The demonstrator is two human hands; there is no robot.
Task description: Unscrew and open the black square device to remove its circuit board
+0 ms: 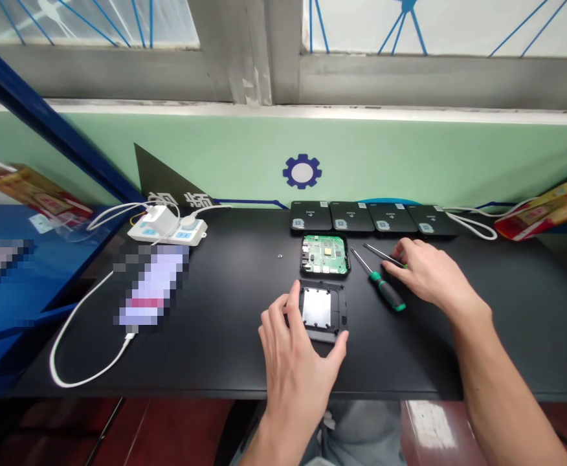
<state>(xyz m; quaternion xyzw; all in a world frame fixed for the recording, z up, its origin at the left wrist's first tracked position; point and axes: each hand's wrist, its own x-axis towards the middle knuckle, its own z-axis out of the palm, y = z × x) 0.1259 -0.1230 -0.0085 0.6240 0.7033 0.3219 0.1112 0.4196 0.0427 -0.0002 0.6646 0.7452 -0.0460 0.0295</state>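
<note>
My left hand grips a black plastic cover by its edges, fingers at the left side and thumb at the lower right corner. A silver metal plate is set in the cover's inner face. Just beyond it lies an open black case with a green circuit board inside. My right hand is closed around a second screwdriver; its thin shaft and a bit of green show, while the handle is hidden under my palm. Between my hands lies a green-and-black screwdriver on the black table.
Several closed black boxes stand in a row by the wall. A tiny metal piece lies left of the circuit board. Further left are a white power strip, a blurred-out phone and a looping white cable.
</note>
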